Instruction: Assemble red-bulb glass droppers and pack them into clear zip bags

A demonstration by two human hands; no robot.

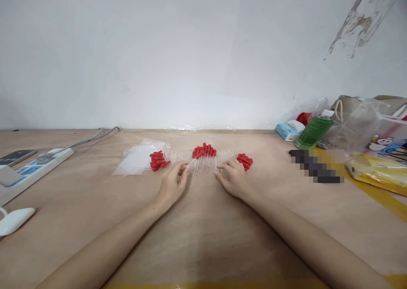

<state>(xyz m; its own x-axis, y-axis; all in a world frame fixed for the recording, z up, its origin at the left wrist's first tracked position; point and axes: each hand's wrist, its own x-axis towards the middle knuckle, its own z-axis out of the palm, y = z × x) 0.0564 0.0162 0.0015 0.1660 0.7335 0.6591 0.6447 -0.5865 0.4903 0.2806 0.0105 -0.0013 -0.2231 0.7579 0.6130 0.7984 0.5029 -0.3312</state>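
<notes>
Several droppers with red bulbs and thin clear stems lie on the table in three bunches: a middle bunch (pixel 205 164), a left bunch (pixel 157 161) and a right bunch (pixel 244 161). My left hand (pixel 174 180) is between the left and middle bunches, thumb and fingers closed at the stem end of a tilted dropper (pixel 199 154) whose bulb points up and to the right. Resting at the right side of the middle bunch, my right hand (pixel 233 178) has its thumb and fingers apart, fingertips near the stems. It partly covers the stems of the right bunch.
Clear plastic zip bags (pixel 135 158) lie left of the droppers. A power strip (pixel 38 168), a phone (pixel 17 156) and a white charger-like object (pixel 17 221) are farther left. At the right are a green bottle (pixel 314 132), tissue pack (pixel 288 131), pixelated dark object (pixel 318 166) and plastic bags (pixel 362 127).
</notes>
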